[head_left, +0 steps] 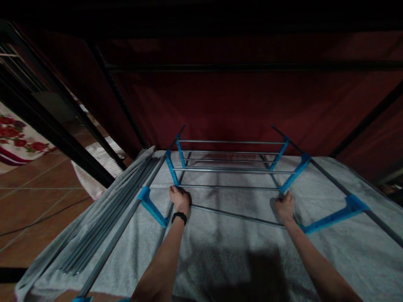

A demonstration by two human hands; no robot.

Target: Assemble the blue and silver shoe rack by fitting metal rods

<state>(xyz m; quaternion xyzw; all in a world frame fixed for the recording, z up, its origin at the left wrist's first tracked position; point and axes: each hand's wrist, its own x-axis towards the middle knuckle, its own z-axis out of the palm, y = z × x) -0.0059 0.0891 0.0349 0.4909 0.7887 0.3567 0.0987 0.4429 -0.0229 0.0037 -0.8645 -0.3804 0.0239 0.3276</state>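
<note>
A partly assembled rack of grey metal tubes and blue plastic brackets lies on a pale towel-like cloth. My left hand, with a dark band on its wrist, is closed round the lower left tube, just below a blue bracket. My right hand is closed on the lower right tube, between two blue brackets. Its fingertips are partly hidden. A loose-looking crossbar slants from beside my left hand down to the right side tube. Several crossbars span the rack's far part.
Several grey tubes lie bundled on the cloth at the left. A dark red fabric wall with black bars stands behind the rack. Tiled floor with a dark cable shows at left, near a flowered cloth.
</note>
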